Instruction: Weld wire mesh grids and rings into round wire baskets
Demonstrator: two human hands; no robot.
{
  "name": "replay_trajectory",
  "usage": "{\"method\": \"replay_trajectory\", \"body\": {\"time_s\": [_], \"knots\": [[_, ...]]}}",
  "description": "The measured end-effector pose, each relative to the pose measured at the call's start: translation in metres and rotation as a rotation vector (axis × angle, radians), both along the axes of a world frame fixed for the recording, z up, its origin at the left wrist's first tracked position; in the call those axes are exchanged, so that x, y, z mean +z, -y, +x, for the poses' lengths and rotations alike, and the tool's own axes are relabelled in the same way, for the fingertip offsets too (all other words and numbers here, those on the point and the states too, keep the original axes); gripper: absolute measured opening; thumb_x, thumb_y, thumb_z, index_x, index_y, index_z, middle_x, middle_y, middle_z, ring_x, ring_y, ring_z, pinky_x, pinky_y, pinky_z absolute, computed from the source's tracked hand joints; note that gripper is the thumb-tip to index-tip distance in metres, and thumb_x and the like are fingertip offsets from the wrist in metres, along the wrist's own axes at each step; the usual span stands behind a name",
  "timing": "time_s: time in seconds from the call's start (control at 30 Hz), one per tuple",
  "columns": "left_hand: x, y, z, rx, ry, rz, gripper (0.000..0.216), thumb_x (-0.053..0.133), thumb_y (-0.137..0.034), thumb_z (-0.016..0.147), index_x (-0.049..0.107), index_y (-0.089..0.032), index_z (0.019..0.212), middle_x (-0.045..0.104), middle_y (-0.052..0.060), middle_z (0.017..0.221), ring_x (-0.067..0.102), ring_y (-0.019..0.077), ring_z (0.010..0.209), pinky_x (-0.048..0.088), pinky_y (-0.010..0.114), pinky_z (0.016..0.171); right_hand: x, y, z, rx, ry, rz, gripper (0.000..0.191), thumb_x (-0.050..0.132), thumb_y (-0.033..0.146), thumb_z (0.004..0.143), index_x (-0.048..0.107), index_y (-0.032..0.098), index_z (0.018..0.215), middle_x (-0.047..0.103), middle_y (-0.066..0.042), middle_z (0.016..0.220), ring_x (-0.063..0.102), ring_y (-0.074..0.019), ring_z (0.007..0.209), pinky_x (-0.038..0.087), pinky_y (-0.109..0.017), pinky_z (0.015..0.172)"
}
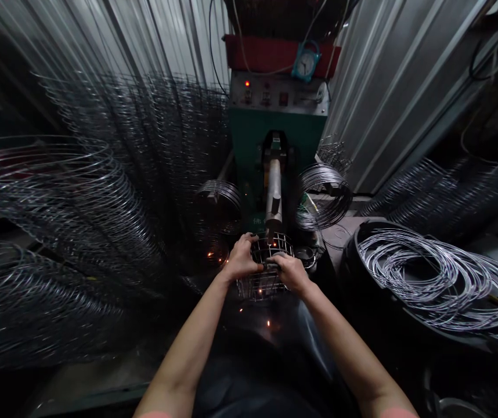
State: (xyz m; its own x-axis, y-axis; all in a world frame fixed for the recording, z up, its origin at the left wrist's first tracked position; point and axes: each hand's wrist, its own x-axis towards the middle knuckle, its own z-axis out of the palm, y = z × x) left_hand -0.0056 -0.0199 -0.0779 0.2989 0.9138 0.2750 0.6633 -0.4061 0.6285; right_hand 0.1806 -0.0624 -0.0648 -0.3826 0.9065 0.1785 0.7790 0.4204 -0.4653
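Note:
Both of my hands grip a cylindrical wire cage (265,268) made of thin welded steel rings and rods. My left hand (241,258) wraps its near left side. My right hand (290,273) holds its right side, with the fingers reaching over the top rim. The cage's far end sits right under the metal electrode arm (274,194) of a green spot-welding machine (275,130). Orange sparks are flying around the cage and below it. Part of the cage is hidden behind my hands.
Several bundles of wire rings hang on both sides, with a dense mass (57,197) at left. A black tub (371,290) holds loose wire coils (432,278) at right. Corrugated metal sheeting (388,75) stands behind, and a small blue clock (305,62) sits atop the machine.

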Motion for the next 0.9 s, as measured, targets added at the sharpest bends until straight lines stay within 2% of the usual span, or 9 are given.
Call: {"method": "replay_trajectory", "body": {"time_s": [0.1, 0.2, 0.3, 0.4, 0.53, 0.67, 0.8, 0.9], "knots": [[0.002, -0.011, 0.001, 0.007, 0.027, -0.006, 0.076, 0.078, -0.028, 0.048, 0.050, -0.016, 0.118, 0.048, 0.013, 0.130, 0.043, 0.0319, 0.125, 0.037, 0.046, 0.105, 0.001, -0.010, -0.003, -0.038, -0.012, 0.004, 0.037, 0.057, 0.005, 0.076, 0.066, 0.025, 0.105, 0.065, -0.005, 0.109, 0.063, -0.0207, 0.098, 0.050, -0.029, 0.083], [0.001, -0.015, 0.001, 0.017, 0.039, 0.003, 0.077, 0.079, -0.031, 0.047, 0.051, -0.017, 0.118, 0.049, 0.012, 0.129, 0.044, 0.0318, 0.124, 0.038, 0.047, 0.104, -0.005, -0.005, -0.002, -0.085, -0.153, 0.057, 0.040, 0.060, 0.008, 0.076, 0.063, 0.022, 0.113, 0.062, -0.008, 0.114, 0.062, -0.0213, 0.099, 0.049, -0.032, 0.086], [0.001, -0.012, 0.001, 0.038, 0.012, 0.007, 0.083, 0.080, -0.030, 0.045, 0.048, -0.015, 0.121, 0.043, 0.015, 0.135, 0.039, 0.0332, 0.128, 0.034, 0.046, 0.106, -0.022, 0.017, 0.006, -0.152, -0.420, 0.107, 0.037, 0.059, 0.021, 0.081, 0.059, 0.020, 0.117, 0.063, -0.009, 0.111, 0.061, -0.0206, 0.099, 0.048, -0.033, 0.089], [0.002, -0.013, 0.001, 0.052, -0.009, 0.012, 0.085, 0.081, -0.029, 0.046, 0.047, -0.015, 0.123, 0.039, 0.016, 0.138, 0.034, 0.0332, 0.132, 0.031, 0.047, 0.109, -0.047, 0.044, 0.017, -0.236, -0.598, 0.004, 0.027, 0.057, 0.033, 0.082, 0.065, 0.018, 0.104, 0.068, -0.009, 0.100, 0.063, -0.0214, 0.094, 0.049, -0.035, 0.086], [0.005, -0.023, 0.002, 0.112, -0.004, -0.012, 0.083, 0.081, -0.030, 0.045, 0.049, -0.015, 0.120, 0.041, 0.015, 0.138, 0.035, 0.0337, 0.131, 0.032, 0.046, 0.108, -0.083, 0.071, 0.031, -0.352, -0.612, -0.209, 0.029, 0.055, 0.041, 0.078, 0.068, 0.017, 0.087, 0.071, -0.007, 0.081, 0.066, -0.0229, 0.079, 0.052, -0.035, 0.075], [0.006, -0.035, 0.003, 0.177, 0.026, -0.032, 0.076, 0.080, -0.031, 0.046, 0.051, -0.018, 0.116, 0.045, 0.014, 0.134, 0.038, 0.0330, 0.129, 0.035, 0.047, 0.105, -0.109, 0.084, 0.045, -0.412, -0.622, -0.300, 0.031, 0.055, 0.045, 0.074, 0.069, 0.017, 0.079, 0.071, -0.008, 0.078, 0.066, -0.0247, 0.079, 0.052, -0.037, 0.075], [0.007, -0.041, 0.004, 0.190, 0.018, -0.055, 0.075, 0.080, -0.031, 0.046, 0.052, -0.014, 0.114, 0.046, 0.016, 0.133, 0.039, 0.0340, 0.129, 0.036, 0.046, 0.104, -0.122, 0.093, 0.050, -0.467, -0.634, -0.330, 0.037, 0.056, 0.053, 0.071, 0.068, 0.018, 0.076, 0.071, -0.009, 0.078, 0.067, -0.0261, 0.079, 0.052, -0.039, 0.076], [0.008, -0.043, 0.003, 0.184, -0.004, -0.064, 0.078, 0.080, -0.031, 0.047, 0.051, -0.013, 0.116, 0.045, 0.017, 0.133, 0.038, 0.0330, 0.129, 0.035, 0.044, 0.105, -0.122, 0.099, 0.049, -0.471, -0.644, -0.340, 0.042, 0.055, 0.058, 0.071, 0.068, 0.018, 0.074, 0.071, -0.009, 0.076, 0.066, -0.0262, 0.076, 0.051, -0.038, 0.074]]}}
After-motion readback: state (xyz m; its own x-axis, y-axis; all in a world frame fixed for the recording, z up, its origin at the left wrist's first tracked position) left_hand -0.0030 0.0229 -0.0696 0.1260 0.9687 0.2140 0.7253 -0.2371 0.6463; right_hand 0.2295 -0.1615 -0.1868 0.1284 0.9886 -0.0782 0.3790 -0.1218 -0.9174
